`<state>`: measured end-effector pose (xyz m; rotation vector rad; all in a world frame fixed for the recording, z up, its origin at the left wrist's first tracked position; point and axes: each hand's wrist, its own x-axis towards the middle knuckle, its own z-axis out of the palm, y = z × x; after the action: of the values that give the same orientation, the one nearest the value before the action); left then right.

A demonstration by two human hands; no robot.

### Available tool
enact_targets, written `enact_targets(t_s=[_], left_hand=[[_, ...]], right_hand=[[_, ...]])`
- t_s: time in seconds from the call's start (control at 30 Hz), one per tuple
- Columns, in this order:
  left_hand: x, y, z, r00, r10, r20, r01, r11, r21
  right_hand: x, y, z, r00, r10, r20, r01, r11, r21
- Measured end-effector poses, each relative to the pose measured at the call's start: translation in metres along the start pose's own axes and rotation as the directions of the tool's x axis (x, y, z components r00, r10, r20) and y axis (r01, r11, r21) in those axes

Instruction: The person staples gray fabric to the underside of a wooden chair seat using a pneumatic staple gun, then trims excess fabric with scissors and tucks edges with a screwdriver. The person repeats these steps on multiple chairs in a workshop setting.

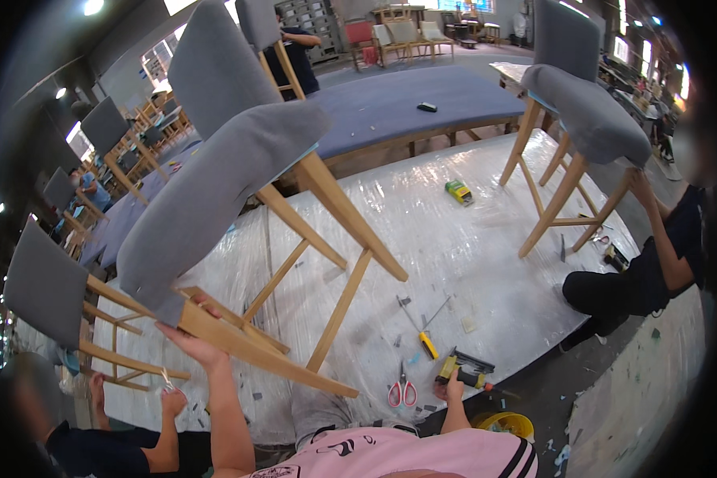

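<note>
A tall chair with a grey padded seat and light wooden legs stands tilted before me on the plastic-wrapped table. My left hand is closed around the top of its near leg, just under the seat's corner. Low on the right, my right hand grips a staple gun resting at the table's near edge. Beside it lie scissors with red handles and a screwdriver with a yellow handle. A thin metal rod lies near the screwdriver.
A yellow bucket stands below the table edge. Another person on the right touches a second grey chair; one on the left holds scissors near a third chair. A green-yellow box and scattered scraps lie on the table. Behind is a blue-covered bench.
</note>
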<state>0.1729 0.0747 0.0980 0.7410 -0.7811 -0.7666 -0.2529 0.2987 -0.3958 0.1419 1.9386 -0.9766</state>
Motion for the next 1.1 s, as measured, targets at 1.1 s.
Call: enact_targets(t_s=[1.1], left_hand=[[-0.03, 0.014, 0.021, 0.968, 0.223, -0.118, -0.227, 0.973, -0.027]], right_hand=[[-0.038, 0.014, 0.074, 0.81, -0.139, 0.57, 0.449, 0.772, -0.45]])
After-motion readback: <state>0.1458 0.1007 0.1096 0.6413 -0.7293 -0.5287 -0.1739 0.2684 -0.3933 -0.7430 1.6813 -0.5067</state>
